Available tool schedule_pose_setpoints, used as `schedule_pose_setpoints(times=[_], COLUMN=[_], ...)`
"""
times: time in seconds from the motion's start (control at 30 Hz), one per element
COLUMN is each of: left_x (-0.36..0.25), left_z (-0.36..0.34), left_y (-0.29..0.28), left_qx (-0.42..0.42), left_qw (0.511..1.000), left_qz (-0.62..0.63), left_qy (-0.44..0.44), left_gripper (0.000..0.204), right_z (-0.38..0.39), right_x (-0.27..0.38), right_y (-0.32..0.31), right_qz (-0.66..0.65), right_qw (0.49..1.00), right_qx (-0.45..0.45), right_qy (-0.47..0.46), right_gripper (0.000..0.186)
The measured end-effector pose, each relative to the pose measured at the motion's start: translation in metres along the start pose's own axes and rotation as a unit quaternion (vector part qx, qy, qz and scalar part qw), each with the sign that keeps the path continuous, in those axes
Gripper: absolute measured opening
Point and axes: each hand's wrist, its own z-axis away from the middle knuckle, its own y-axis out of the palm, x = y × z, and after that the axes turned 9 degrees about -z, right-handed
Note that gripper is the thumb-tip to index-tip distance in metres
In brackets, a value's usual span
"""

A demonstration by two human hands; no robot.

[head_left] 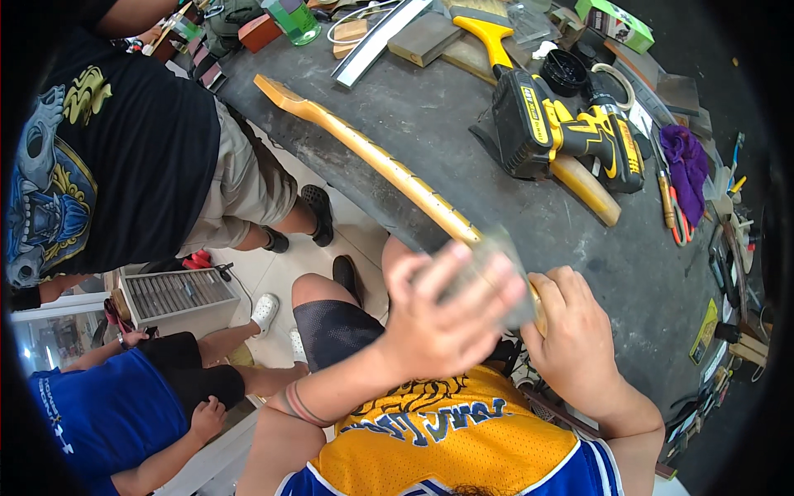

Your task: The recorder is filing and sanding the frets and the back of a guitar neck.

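Observation:
An amber wooden guitar neck (382, 164) with dark fret lines runs slantwise from the table's left side towards me, its headstock (284, 95) at the far end. My right hand (572, 343) is closed around its near end. Over the neck, just left of that, my left hand (451, 310) presses a grey-green sheet (499, 245) against the wood. Both that hand's fingers and the sheet are smeared by motion, so the sheet's exact kind is unclear. The wood under them is hidden.
A yellow-and-black cordless drill (571, 132) lies on the dark table (347, 207), beside a yellow-handled brush (490, 37) and a metal straightedge (380, 40). Pliers (680, 217) and a purple cloth (685, 169) are at right. Two people (124, 157) are at left.

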Motion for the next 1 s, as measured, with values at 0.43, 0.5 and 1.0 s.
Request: schedule_pose_setpoints(times=[0.43,0.5,1.0], left_x=[0.041,0.101,0.045], left_z=[-0.011,-0.027,-0.01], left_y=[-0.008,-0.008,-0.012], left_qx=[0.014,-0.022,0.019], left_qw=[1.0,0.994,0.999], left_qz=[-0.026,-0.09,-0.012], left_qy=[0.008,-0.051,-0.038], left_gripper=[0.065,0.064,0.056], right_z=[-0.001,0.001,-0.003], right_x=[0.003,0.004,0.006], right_y=[0.001,0.002,0.004], right_qz=[0.027,0.025,0.027], right_qw=[1.0,1.0,0.999], right_qx=[-0.003,-0.01,0.0], right_qy=[-0.01,0.008,0.016], right_gripper=[0.057,0.058,0.061])
